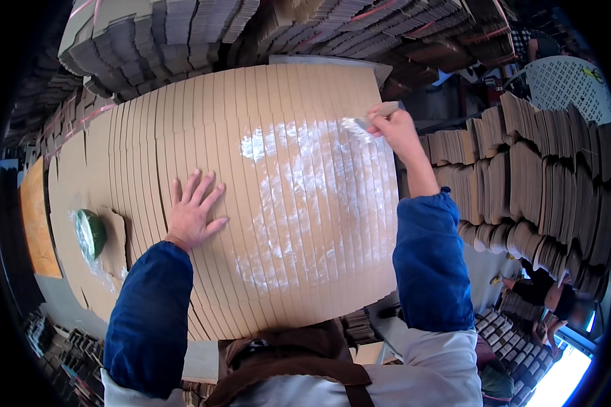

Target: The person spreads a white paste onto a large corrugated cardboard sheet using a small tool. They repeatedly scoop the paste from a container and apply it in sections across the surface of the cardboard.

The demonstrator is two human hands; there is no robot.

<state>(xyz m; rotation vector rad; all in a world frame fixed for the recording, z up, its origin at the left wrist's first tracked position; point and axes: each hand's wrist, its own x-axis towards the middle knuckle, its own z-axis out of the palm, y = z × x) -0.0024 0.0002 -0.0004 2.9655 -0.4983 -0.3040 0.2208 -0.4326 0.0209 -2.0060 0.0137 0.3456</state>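
Overlapping brown cardboard sheets (pixel 210 136) lie fanned out in a row of narrow strips in front of me. My left hand (pixel 192 214) rests flat on them, fingers spread, holding nothing. A wide patch of shiny whitish paste (pixel 305 173) covers the strips right of centre. At its far right edge, my right hand (pixel 394 129) grips a small flat spreader (pixel 389 108); its working end is partly hidden by the fingers and the paste. Farther left sits a green bowl (pixel 96 234) lined with clear plastic film, beside a cut cardboard piece (pixel 115 237).
Tied cardboard stacks (pixel 183 41) rise along the far side. More stacks (pixel 509 176) stand at the right, close to my right arm. A white perforated chair (pixel 563 81) is at the far right. Another person (pixel 557 298) is at the lower right. A wooden board (pixel 39 217) stands at left.
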